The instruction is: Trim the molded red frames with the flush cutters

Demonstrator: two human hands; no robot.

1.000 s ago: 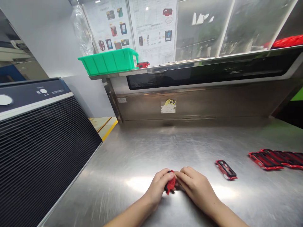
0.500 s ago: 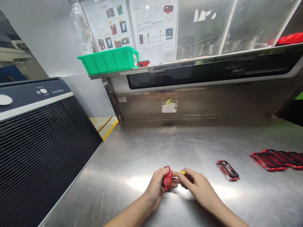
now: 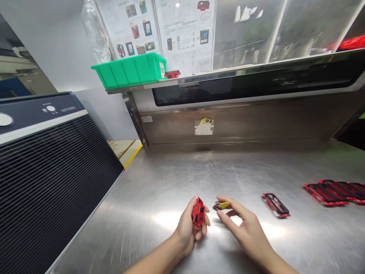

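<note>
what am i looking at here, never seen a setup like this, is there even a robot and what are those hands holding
No robot here, just a person's bare hands, seen by one head-worn camera looking forward and down. The left hand holds a small red-and-black part. The right hand holds a small yellow-handled tool, apart from that part. On the metal table, to the right, lie a single red-and-black frame and, farther right, a row of similar frames. Above the table's far side, a green bin sits on a shelf.
</note>
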